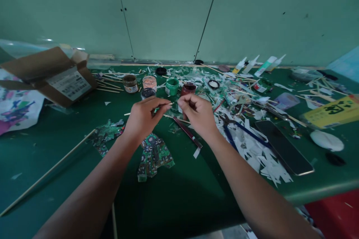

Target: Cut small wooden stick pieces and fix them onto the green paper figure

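Over the middle of the table my left hand (147, 115) is closed in a pinch, with a tiny pale bit showing at its fingertips. My right hand (198, 114) faces it, also pinched, its fingertips a short gap away; what it holds, if anything, is hidden. Just beyond it stands an open jar of dark red paint (188, 88). Below the hands lies a dark red cutter-like tool (187, 132). A green and black patterned cutout figure (154, 157) rests nearer me, and a similar cutout (108, 134) on a stick lies left, partly behind my left forearm.
Paint jars in green (172, 86), peach (149, 82) and brown (130, 83) stand behind. A cardboard box (53, 74) sits left. Right are paper scraps (263, 160), blue-handled pliers (246, 132), a phone (284, 147), a yellow box (333, 112) and glue bottles (265, 66).
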Motion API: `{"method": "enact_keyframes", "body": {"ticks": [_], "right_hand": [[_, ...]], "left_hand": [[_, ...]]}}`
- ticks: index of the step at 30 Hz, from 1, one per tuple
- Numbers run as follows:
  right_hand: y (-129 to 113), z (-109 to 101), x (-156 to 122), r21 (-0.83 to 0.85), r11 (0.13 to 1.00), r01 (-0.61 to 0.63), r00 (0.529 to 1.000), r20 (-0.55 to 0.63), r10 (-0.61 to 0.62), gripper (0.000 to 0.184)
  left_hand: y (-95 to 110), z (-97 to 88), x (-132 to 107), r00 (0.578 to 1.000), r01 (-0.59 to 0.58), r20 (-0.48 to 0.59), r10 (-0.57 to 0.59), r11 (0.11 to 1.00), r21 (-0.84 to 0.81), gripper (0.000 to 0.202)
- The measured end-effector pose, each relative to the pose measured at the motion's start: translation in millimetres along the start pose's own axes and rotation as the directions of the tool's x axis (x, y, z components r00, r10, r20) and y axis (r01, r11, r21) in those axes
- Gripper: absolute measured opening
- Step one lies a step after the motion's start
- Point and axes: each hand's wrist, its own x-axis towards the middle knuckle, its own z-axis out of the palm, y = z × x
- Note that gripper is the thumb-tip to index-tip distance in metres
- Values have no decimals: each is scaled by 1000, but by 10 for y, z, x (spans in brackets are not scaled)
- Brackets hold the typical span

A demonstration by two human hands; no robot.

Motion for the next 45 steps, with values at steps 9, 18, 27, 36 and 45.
{"method": "enact_keyframes", "body": {"ticks": [9, 18, 27, 36, 45], "right_hand": [[-63, -21, -53, -179, 971, 161, 987, 14, -161, 14], [-66, 7, -86, -283, 936, 209, 977, 19, -212, 17], [3, 125, -85, -200, 974, 103, 993, -36, -112, 16], [32, 167, -75, -64, 997, 39, 998, -46, -42, 16], [21, 140, -39, 392, 910, -134, 991, 56, 122, 39]], "left_hand": [[5, 26, -7, 998, 38, 55, -33, 996, -77, 17], [76, 19, 35, 996, 72, 58, -63, 983, -169, 15], [74, 94, 7, 997, 74, -5, -75, 995, -67, 9], [91, 154, -31, 990, 121, -66, -124, 991, -51, 7], [123, 95, -15, 990, -61, -132, 57, 998, -30, 11]]}}
